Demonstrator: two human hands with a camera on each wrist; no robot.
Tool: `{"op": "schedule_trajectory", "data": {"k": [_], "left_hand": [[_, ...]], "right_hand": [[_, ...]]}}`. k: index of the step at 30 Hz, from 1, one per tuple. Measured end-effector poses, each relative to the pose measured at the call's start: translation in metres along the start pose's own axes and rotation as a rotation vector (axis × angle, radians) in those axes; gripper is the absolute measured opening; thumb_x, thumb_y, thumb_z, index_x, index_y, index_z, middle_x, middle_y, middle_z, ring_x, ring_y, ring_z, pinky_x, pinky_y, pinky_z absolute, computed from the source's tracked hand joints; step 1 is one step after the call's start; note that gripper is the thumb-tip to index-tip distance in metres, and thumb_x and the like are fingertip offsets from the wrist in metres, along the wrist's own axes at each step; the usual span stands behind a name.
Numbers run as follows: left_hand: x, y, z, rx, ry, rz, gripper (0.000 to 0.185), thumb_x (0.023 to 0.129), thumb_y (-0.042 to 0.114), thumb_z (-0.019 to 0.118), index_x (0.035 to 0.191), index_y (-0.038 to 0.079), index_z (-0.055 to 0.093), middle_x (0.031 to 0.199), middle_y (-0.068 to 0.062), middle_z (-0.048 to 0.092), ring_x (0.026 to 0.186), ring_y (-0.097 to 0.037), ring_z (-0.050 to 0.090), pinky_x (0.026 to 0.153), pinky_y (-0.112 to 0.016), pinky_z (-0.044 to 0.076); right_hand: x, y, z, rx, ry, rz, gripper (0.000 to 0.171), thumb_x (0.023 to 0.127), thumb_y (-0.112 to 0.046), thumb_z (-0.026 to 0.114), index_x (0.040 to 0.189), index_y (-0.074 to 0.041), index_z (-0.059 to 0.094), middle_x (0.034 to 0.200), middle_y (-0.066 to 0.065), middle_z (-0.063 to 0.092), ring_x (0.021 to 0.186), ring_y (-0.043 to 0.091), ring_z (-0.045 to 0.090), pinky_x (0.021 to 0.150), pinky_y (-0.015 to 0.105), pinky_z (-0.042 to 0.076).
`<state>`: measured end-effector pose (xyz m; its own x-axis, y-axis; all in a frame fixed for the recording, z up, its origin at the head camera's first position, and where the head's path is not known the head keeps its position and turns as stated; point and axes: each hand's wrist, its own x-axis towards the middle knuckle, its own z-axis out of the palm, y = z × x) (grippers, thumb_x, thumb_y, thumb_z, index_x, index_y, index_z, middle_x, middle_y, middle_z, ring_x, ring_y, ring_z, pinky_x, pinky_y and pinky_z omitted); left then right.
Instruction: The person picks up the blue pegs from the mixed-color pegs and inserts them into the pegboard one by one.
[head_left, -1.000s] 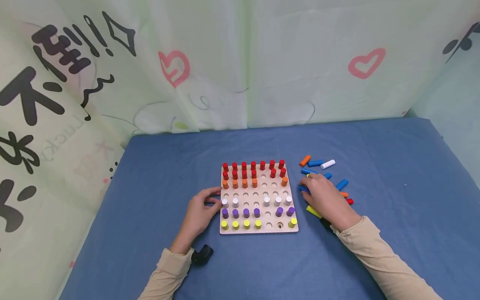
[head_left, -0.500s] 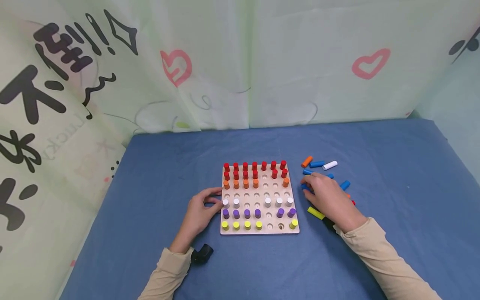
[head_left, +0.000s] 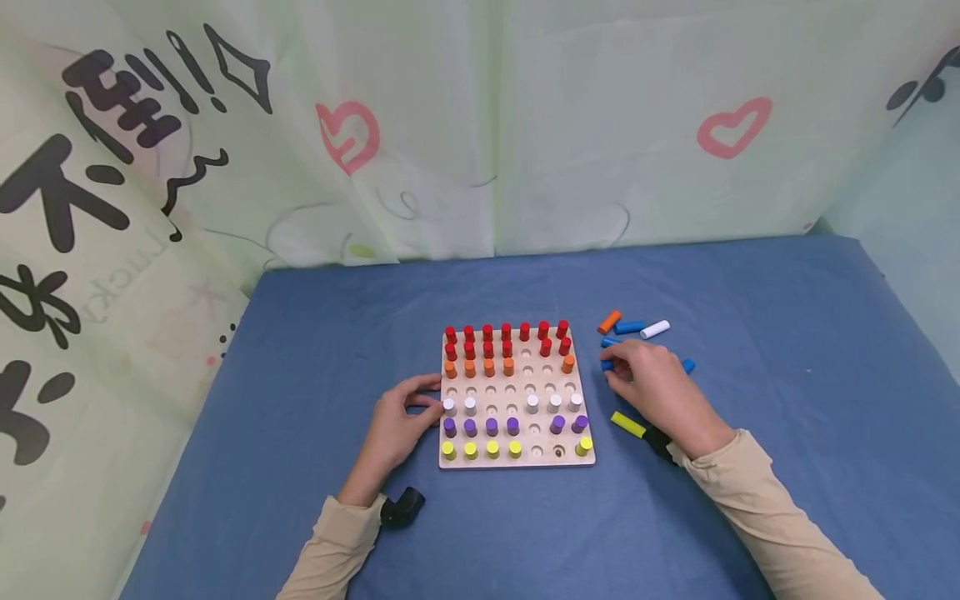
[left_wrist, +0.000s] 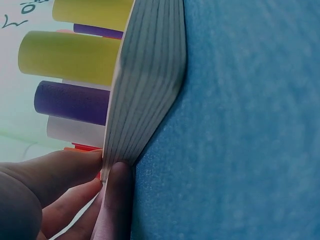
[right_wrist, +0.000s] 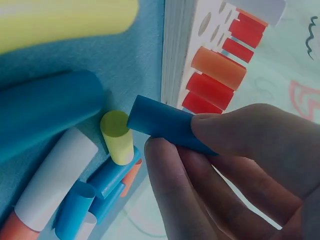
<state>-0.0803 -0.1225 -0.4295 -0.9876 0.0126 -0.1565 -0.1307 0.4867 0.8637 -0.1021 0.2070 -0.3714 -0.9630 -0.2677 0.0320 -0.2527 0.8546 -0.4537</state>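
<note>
A pale wooden pegboard (head_left: 517, 461) lies in the middle of the blue cloth, with rows of red, orange, white, purple and yellow pegs upright in it and several bare holes. My left hand (head_left: 399, 423) holds its left edge, thumb and fingertips against the rim; in the left wrist view, one fingertip (left_wrist: 120, 175) lies along the layered side. My right hand (head_left: 658, 392) pinches a blue peg (right_wrist: 162, 122) between thumb and fingers, over the loose pegs right of the board. One end of that peg juts past the fingertips in the right wrist view.
Loose pegs lie right of the board: an orange peg (head_left: 609, 322), a white peg (head_left: 656, 329), a yellow peg (head_left: 627, 424) and several blue ones, partly hidden behind the right hand. A patterned curtain (head_left: 562, 125) hangs behind the table.
My right hand has risen slightly from the loose pegs with a blue peg between its fingers. The left hand stays at the board's edge.
</note>
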Motion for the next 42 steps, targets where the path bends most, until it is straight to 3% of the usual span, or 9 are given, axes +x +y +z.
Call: {"op": "schedule_trajectory", "data": {"k": [13,33,42], "left_hand": [[0.001,0.000,0.001,-0.013,-0.002,-0.013,0.043,0.090,0.007,0.072,0.132,0.010,0.063,0.126,-0.007,0.066,0.093,-0.017,0.066,0.075,-0.029,0.058],[-0.004,-0.002,0.000,-0.041,0.000,-0.004,0.043,0.090,0.006,0.071,0.132,0.010,0.063,0.125,-0.008,0.065,0.094,-0.018,0.066,0.078,-0.030,0.058],[-0.003,-0.004,-0.001,-0.050,-0.017,0.001,0.041,0.091,0.004,0.069,0.132,0.007,0.062,0.125,-0.011,0.065,0.091,-0.018,0.068,0.075,-0.030,0.058]], "right_hand": [[0.000,-0.006,-0.006,0.125,0.007,0.001,0.024,0.087,0.000,0.071,0.110,0.003,0.069,0.107,0.020,0.069,0.088,0.030,0.071,0.078,0.047,0.058],[0.008,-0.016,-0.005,0.204,-0.007,-0.069,0.019,0.087,0.001,0.070,0.107,0.001,0.071,0.102,0.015,0.072,0.088,0.026,0.072,0.080,0.044,0.059],[0.009,-0.019,-0.003,0.309,-0.029,-0.079,0.024,0.087,0.003,0.070,0.111,0.004,0.070,0.104,0.016,0.072,0.088,0.025,0.073,0.080,0.042,0.058]]}}
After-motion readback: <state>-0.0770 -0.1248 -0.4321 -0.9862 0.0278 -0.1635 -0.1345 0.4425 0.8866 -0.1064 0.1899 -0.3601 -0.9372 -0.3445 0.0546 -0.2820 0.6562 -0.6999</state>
